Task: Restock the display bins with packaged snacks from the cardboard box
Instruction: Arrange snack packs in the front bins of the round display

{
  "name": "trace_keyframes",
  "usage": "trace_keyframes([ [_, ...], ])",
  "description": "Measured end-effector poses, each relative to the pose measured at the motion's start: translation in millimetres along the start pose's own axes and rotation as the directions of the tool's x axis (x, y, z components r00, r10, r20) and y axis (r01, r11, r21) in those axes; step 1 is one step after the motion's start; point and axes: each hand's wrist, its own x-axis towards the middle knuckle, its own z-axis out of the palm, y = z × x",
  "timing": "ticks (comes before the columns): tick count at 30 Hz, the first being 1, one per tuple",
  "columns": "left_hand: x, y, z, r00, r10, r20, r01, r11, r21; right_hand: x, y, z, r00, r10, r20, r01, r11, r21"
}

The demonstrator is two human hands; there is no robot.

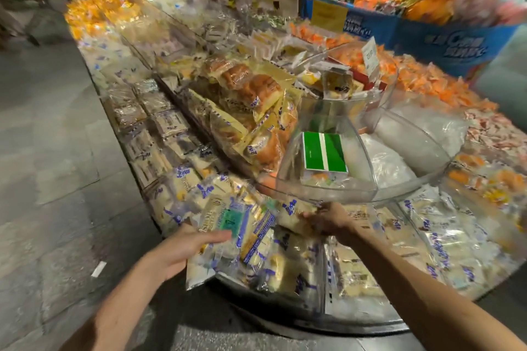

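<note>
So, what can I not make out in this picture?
Head view only.
Cardboard box: outside the frame.
Fingers of the right hand: hidden behind the hand's own back, so its grip is unclear.
Left hand: motion blur hides whether it grips the packet.
Text on the price card: too small, blurred.

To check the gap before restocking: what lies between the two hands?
In the head view, clear snack packets with blue print lie piled between the left hand and the right hand; one bears a green label.
</note>
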Motion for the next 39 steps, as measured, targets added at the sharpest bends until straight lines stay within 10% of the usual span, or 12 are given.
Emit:
trace_keyframes([
  [8, 21, 12, -4, 0.999, 0.002, -0.032, -0.002, 1.000, -0.006, -2, 6, 24, 0.912, -0.390, -0.128, 0.202, 0.697, -0.688],
  [16, 17, 18, -3, 1.000, 0.024, 0.004, -0.024, 0.994, -0.103, -3, 6, 30, 0.933, -0.331, -0.143, -0.015, 0.362, -0.932],
  [19, 14, 22, 0, 1.000, -0.007, 0.018, 0.010, 0.986, -0.169, -12, -10, 35, 0.904, -0.399, -0.155, 0.154, 0.639, -0.753],
  [22, 14, 26, 3, 0.997, -0.055, 0.055, 0.064, 0.982, -0.177, -31, -33, 31, 0.993, -0.107, -0.041, 0.106, 0.994, -0.026],
  [27, 6, 33, 10, 0.982, -0.058, 0.179, 0.027, 0.986, 0.166, -65, -55, 1, 0.844, 0.099, 0.527, -0.313, 0.889, 0.335],
  [33, 15, 41, 28, 0.979, 0.019, 0.201, -0.110, 0.886, 0.451, -82, -64, -25, 0.834, 0.107, 0.542, -0.353, 0.858, 0.373],
  [39, 17, 35, 30, 0.974, 0.069, 0.215, -0.138, 0.936, 0.325, -84, -33, -52, 0.929, -0.063, 0.363, -0.080, 0.927, 0.366],
])
